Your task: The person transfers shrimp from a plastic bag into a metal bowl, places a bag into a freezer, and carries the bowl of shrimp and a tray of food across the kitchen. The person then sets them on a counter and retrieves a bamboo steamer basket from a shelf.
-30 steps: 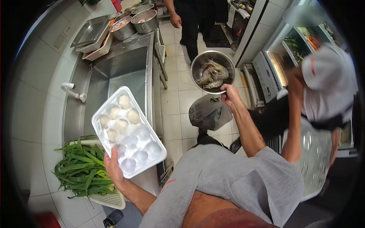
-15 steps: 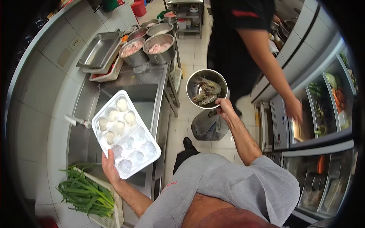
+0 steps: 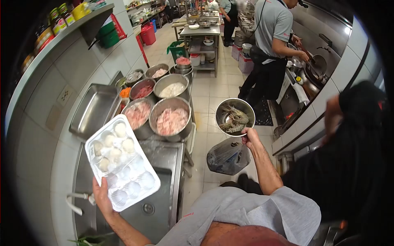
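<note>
My left hand [image 3: 102, 197] grips the lower left edge of a white plastic tray [image 3: 137, 180] under clear film. Several round whitish pieces [image 3: 115, 152] fill its upper part; the lower part shows moulded hollows. My right hand [image 3: 251, 138] is closed on the rim of a steel bowl [image 3: 219, 119] and on the top of a plastic bag. Inside the bowl lie raw shrimp [image 3: 234, 119]. The translucent bag [image 3: 228, 156] hangs right below the bowl, with dark contents I cannot make out. The tray is held above the edge of the sink.
Steel pots of raw meat [image 3: 171, 121] crowd the counter [image 3: 162, 153] ahead of the sink [image 3: 154, 221]. An empty steel pan [image 3: 95, 107] sits by the wall. A person in black [image 3: 340, 172] is close on the right; a person in grey [image 3: 274, 30] stands at the stove.
The view has moved forward along the aisle, bringing the pots closer and the fridge out of sight. The person in black is now lower right. Both hands keep their holds.
</note>
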Tool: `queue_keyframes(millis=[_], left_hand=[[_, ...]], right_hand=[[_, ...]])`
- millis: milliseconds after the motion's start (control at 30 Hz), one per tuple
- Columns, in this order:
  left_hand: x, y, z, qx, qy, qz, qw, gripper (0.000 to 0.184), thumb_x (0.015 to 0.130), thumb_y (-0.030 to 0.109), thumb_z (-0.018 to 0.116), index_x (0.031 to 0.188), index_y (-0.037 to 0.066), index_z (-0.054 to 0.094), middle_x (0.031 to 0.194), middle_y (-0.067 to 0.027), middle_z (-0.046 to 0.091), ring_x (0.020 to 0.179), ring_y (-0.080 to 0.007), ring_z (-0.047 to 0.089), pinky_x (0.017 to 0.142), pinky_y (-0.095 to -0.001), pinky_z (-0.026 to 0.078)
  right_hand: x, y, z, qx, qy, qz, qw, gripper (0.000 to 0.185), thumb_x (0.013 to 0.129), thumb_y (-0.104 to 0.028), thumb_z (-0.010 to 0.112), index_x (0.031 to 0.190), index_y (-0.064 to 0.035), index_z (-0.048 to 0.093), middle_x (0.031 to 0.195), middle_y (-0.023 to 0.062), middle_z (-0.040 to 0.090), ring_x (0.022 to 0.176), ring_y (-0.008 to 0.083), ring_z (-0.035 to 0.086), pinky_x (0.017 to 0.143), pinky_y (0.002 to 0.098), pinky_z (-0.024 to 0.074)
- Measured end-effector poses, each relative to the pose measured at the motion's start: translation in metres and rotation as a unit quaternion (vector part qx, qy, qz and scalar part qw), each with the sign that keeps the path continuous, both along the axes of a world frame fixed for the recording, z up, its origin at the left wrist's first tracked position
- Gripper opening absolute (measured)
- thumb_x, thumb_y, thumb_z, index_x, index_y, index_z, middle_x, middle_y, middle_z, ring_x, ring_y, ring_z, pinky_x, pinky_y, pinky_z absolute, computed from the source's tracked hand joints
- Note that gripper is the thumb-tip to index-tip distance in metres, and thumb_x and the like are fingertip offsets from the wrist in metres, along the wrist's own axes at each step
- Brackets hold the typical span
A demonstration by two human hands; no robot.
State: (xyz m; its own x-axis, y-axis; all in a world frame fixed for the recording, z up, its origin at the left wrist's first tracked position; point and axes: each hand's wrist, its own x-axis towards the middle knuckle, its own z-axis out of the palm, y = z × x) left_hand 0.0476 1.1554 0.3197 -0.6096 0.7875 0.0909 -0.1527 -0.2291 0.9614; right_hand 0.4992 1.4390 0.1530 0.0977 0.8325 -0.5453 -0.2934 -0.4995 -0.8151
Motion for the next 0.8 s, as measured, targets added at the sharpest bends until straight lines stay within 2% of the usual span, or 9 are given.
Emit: queue_keyframes(millis=[167, 200, 233, 400, 433, 633, 700, 733, 800], left_hand=[[0.013, 0.105, 0.021, 0.009, 0.054, -0.004, 0.998, 0.038, 0.091, 0.014, 0.051, 0.123, -0.004, 0.043, 0.114, -0.0131, 0.055, 0.1, -0.019, 0.055, 0.088, -0.0303, 0.042], [0.01, 0.131, 0.042, -0.012, 0.044, 0.004, 0.999, 0.038, 0.091, 0.015, 0.051, 0.123, -0.004, 0.044, 0.114, -0.013, 0.055, 0.099, -0.0184, 0.056, 0.087, -0.0299, 0.042], [0.014, 0.15, 0.044, -0.016, 0.06, 0.003, 0.998, 0.038, 0.091, 0.015, 0.051, 0.123, -0.004, 0.044, 0.113, -0.0128, 0.056, 0.098, -0.0178, 0.056, 0.086, -0.0294, 0.043], [0.059, 0.249, 0.051, 0.004, 0.037, 0.052, 0.998, 0.037, 0.092, 0.016, 0.05, 0.121, -0.007, 0.044, 0.11, -0.0123, 0.057, 0.095, -0.0167, 0.057, 0.083, -0.0287, 0.044], [0.057, 0.277, 0.065, -0.006, 0.025, 0.073, 0.997, 0.037, 0.092, 0.016, 0.05, 0.121, -0.007, 0.044, 0.11, -0.0123, 0.057, 0.095, -0.0167, 0.057, 0.083, -0.0287, 0.044], [0.066, 0.39, 0.064, 0.01, 0.02, 0.06, 0.998, 0.037, 0.093, 0.02, 0.05, 0.12, -0.005, 0.046, 0.107, -0.0117, 0.059, 0.093, -0.0173, 0.06, 0.081, -0.0283, 0.047], [0.057, 0.434, 0.064, -0.006, 0.027, 0.092, 0.995, 0.037, 0.092, 0.021, 0.05, 0.12, -0.004, 0.046, 0.106, -0.0115, 0.059, 0.093, -0.0167, 0.06, 0.08, -0.0281, 0.047], [0.051, 0.454, 0.063, -0.015, 0.039, 0.097, 0.994, 0.038, 0.092, 0.021, 0.051, 0.12, -0.004, 0.046, 0.106, -0.0113, 0.059, 0.092, -0.0164, 0.06, 0.08, -0.0279, 0.048], [0.047, 0.503, 0.066, -0.035, 0.055, 0.115, 0.991, 0.04, 0.091, 0.022, 0.053, 0.121, -0.004, 0.047, 0.107, -0.0104, 0.059, 0.09, -0.0155, 0.06, 0.077, -0.0272, 0.048]], right_hand=[[0.014, 0.116, 0.01, 0.03, 0.018, -0.004, 0.999, 0.013, 0.07, -0.008, 0.05, 0.06, -0.0076, 0.043, 0.048, 0.0023, 0.033, 0.036, 0.0138, 0.03, 0.037, 0.0305, 0.0257], [0.011, 0.148, 0.041, 0.023, 0.006, 0.011, 1.0, 0.013, 0.071, -0.008, 0.05, 0.06, -0.0073, 0.043, 0.048, 0.0022, 0.034, 0.036, 0.0137, 0.03, 0.037, 0.0301, 0.0255], [0.014, 0.169, 0.04, 0.031, 0.018, 0.014, 0.999, 0.013, 0.071, -0.008, 0.05, 0.06, -0.0069, 0.043, 0.048, 0.0022, 0.034, 0.036, 0.0136, 0.03, 0.037, 0.0297, 0.0254], [0.036, 0.29, 0.043, 0.046, 0.029, 0.068, 0.996, 0.013, 0.071, -0.006, 0.049, 0.06, -0.0071, 0.043, 0.047, 0.0012, 0.033, 0.036, 0.0123, 0.029, 0.036, 0.0295, 0.0223], [0.029, 0.328, 0.058, 0.033, 0.015, 0.077, 0.996, 0.013, 0.071, -0.007, 0.049, 0.059, -0.0074, 0.043, 0.047, 0.0011, 0.033, 0.036, 0.0124, 0.028, 0.036, 0.0295, 0.0219], [0.025, 0.471, 0.053, 0.039, 0.023, 0.094, 0.995, 0.015, 0.071, -0.007, 0.049, 0.057, -0.0089, 0.042, 0.046, 0.0004, 0.032, 0.036, 0.0117, 0.027, 0.036, 0.029, 0.0207], [0.018, 0.527, 0.052, 0.042, 0.012, 0.101, 0.994, 0.015, 0.071, -0.007, 0.049, 0.057, -0.0089, 0.042, 0.046, 0.0003, 0.032, 0.036, 0.0117, 0.027, 0.036, 0.029, 0.0202], [0.017, 0.554, 0.047, 0.041, 0.014, 0.104, 0.994, 0.013, 0.07, -0.006, 0.05, 0.058, -0.0079, 0.043, 0.046, 0.0021, 0.033, 0.035, 0.014, 0.031, 0.035, 0.0304, 0.0241], [0.014, 0.6, 0.036, 0.052, 0.015, 0.088, 0.995, 0.013, 0.07, -0.006, 0.049, 0.058, -0.0085, 0.043, 0.046, 0.0017, 0.032, 0.035, 0.0134, 0.03, 0.035, 0.0306, 0.0227]])
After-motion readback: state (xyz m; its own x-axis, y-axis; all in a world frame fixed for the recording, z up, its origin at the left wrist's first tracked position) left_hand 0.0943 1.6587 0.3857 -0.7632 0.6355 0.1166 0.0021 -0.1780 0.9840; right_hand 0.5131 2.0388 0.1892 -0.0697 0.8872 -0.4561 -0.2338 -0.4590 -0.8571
